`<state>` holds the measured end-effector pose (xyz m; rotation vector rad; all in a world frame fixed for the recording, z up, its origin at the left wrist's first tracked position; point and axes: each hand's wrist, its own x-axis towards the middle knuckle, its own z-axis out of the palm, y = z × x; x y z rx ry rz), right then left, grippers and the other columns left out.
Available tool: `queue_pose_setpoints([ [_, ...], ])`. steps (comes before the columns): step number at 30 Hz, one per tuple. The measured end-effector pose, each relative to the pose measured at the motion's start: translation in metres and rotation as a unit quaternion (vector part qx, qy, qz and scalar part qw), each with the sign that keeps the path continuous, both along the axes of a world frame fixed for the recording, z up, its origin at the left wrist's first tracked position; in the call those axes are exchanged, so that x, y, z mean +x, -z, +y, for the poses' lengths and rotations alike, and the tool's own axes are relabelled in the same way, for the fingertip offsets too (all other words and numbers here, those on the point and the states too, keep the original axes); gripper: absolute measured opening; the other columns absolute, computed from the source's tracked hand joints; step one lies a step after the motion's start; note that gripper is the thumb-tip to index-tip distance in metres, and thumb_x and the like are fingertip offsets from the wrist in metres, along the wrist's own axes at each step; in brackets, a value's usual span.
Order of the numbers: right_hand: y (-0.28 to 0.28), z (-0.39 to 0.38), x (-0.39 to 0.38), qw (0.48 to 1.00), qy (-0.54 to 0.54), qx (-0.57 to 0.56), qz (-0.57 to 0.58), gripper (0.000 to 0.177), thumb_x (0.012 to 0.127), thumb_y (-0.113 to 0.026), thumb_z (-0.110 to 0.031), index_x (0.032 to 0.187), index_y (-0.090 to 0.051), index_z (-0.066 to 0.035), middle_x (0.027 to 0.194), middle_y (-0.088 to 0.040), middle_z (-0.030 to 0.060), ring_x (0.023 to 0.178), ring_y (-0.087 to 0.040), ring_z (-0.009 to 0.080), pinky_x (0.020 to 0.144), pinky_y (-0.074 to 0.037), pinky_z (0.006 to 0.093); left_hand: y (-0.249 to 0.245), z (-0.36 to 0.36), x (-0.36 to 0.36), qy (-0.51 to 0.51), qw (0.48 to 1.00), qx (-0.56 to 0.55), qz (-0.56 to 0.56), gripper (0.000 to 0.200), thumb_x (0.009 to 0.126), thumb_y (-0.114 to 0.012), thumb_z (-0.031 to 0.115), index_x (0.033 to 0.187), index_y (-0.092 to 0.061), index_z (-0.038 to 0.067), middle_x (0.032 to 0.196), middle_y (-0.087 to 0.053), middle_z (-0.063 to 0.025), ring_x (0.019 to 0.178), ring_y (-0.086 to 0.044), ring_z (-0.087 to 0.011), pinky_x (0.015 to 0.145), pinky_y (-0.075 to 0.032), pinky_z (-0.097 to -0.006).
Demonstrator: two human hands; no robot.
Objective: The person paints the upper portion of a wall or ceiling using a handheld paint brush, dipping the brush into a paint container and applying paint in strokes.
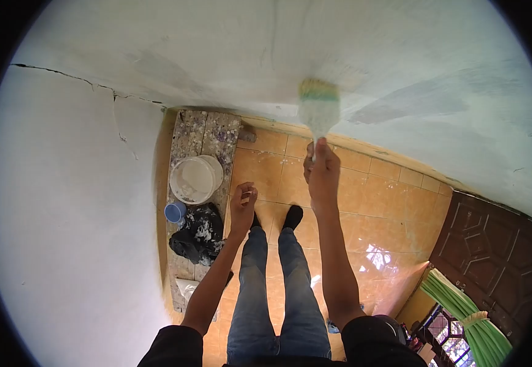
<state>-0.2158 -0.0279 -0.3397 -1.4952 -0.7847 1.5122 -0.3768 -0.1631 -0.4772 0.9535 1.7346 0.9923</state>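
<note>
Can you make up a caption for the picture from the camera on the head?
A right hand holds a wide brush at the wall, beside a bucket on a spattered bench.

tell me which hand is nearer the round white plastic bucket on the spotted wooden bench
Left. The left hand is just right of the bucket, apart from it; the right hand is farther right, holding the wide white-handled brush toward the pale wall.
</note>
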Motion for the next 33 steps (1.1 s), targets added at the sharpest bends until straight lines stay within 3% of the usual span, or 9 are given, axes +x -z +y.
queue_pose_setpoints([
  [4, -0.045, 0.017, -0.006, 0.981, 0.023, 0.192, -0.034, 0.042, 0.101, -0.039, -0.042, 0.074, -0.043, -0.009, 0.054, -0.032, -0.0061, 0.046, -0.029, 0.0013, 0.041, -0.021, 0.0193, -0.013, 0.011, 0.01, -0.013, 1.0, 0.0, -0.014, 0.024, 0.093, -0.059, 0.019, 0.113, -0.057, 0.008, 0.096, -0.06, -0.0018, 0.09, -0.057, -0.013, 0.074, -0.046, -0.0286],
  [8, 0.036, 0.051, 0.0, 0.974, 0.009, 0.224, -0.001, 0.043, 0.1, -0.04, -0.043, 0.073, -0.042, -0.009, 0.055, -0.033, -0.0058, 0.047, -0.03, 0.0023, 0.042, -0.023, 0.0197, 0.01, 0.011, 0.014, 0.022, 0.999, 0.031, -0.018, 0.023, 0.092, -0.059, 0.017, 0.113, -0.057, 0.008, 0.097, -0.061, -0.0013, 0.091, -0.057, -0.0121, 0.071, -0.045, -0.0269],
  [14, 0.178, -0.015, 0.006, 0.994, -0.009, 0.014, -0.108, 0.043, 0.101, -0.038, -0.039, 0.073, -0.043, -0.006, 0.061, -0.035, -0.0021, 0.054, -0.034, 0.0075, 0.048, -0.03, 0.0248, -0.014, 0.013, 0.026, -0.002, 0.998, 0.017, -0.053, 0.023, 0.092, -0.06, 0.015, 0.114, -0.057, 0.009, 0.097, -0.061, -0.0002, 0.091, -0.057, -0.0114, 0.068, -0.045, -0.025],
  [17, 0.145, -0.025, -0.002, 0.998, -0.011, 0.047, -0.028, 0.046, 0.101, -0.038, -0.042, 0.075, -0.044, -0.005, 0.061, -0.035, -0.0018, 0.055, -0.035, 0.0082, 0.049, -0.031, 0.0259, -0.013, 0.008, 0.023, 0.01, 0.999, 0.011, -0.049, 0.022, 0.092, -0.059, 0.016, 0.113, -0.057, 0.009, 0.097, -0.061, -0.0004, 0.09, -0.057, -0.0111, 0.068, -0.044, -0.0249],
  [20, 0.093, 0.006, -0.017, 0.979, 0.024, 0.198, -0.044, 0.043, 0.101, -0.04, -0.041, 0.071, -0.039, -0.01, 0.058, -0.031, -0.0053, 0.051, -0.031, 0.0034, 0.045, -0.026, 0.0209, 0.006, -0.004, 0.016, 0.025, 0.999, -0.002, -0.038, 0.022, 0.092, -0.059, 0.016, 0.113, -0.058, 0.009, 0.097, -0.061, -0.0012, 0.09, -0.056, -0.0112, 0.069, -0.044, -0.0254],
  [23, 0.09, 0.047, -0.018, 0.976, 0.041, 0.211, -0.021, 0.042, 0.101, -0.04, -0.041, 0.072, -0.04, -0.01, 0.058, -0.032, -0.0058, 0.05, -0.031, 0.0036, 0.045, -0.027, 0.022, 0.016, -0.009, 0.015, 0.006, 0.998, -0.029, -0.052, 0.022, 0.092, -0.06, 0.017, 0.112, -0.058, 0.009, 0.097, -0.061, -0.0019, 0.09, -0.057, -0.0118, 0.07, -0.044, -0.0264],
  [26, 0.149, 0.049, -0.004, 0.984, 0.003, 0.178, -0.03, 0.046, 0.099, -0.041, -0.043, 0.077, -0.048, -0.003, 0.06, -0.039, -0.0005, 0.055, -0.037, 0.0091, 0.05, -0.033, 0.0266, 0.017, -0.008, 0.018, -0.012, 0.997, -0.028, -0.069, 0.022, 0.092, -0.06, 0.017, 0.112, -0.058, 0.009, 0.097, -0.061, -0.0017, 0.089, -0.057, -0.012, 0.07, -0.045, -0.0266],
  [29, 0.22, 0.014, 0.008, 0.994, -0.021, -0.039, -0.101, 0.043, 0.099, -0.041, -0.044, 0.074, -0.047, -0.01, 0.057, -0.038, -0.0042, 0.047, -0.035, 0.0059, 0.044, -0.03, 0.0226, 0.012, -0.006, 0.025, -0.011, 0.998, -0.02, -0.064, 0.023, 0.092, -0.06, 0.016, 0.113, -0.057, 0.009, 0.098, -0.061, -0.0014, 0.089, -0.057, -0.0119, 0.068, -0.044, -0.025],
  [33, 0.268, -0.011, 0.023, 0.976, -0.027, -0.165, -0.137, 0.042, 0.099, -0.04, -0.043, 0.076, -0.051, -0.01, 0.056, -0.041, -0.0039, 0.046, -0.036, 0.0065, 0.043, -0.03, 0.0229, 0.002, -0.001, 0.031, -0.003, 0.998, -0.016, -0.062, 0.023, 0.091, -0.061, 0.015, 0.113, -0.057, 0.009, 0.098, -0.061, -0.0013, 0.089, -0.057, -0.0116, 0.067, -0.045, -0.0228],
])
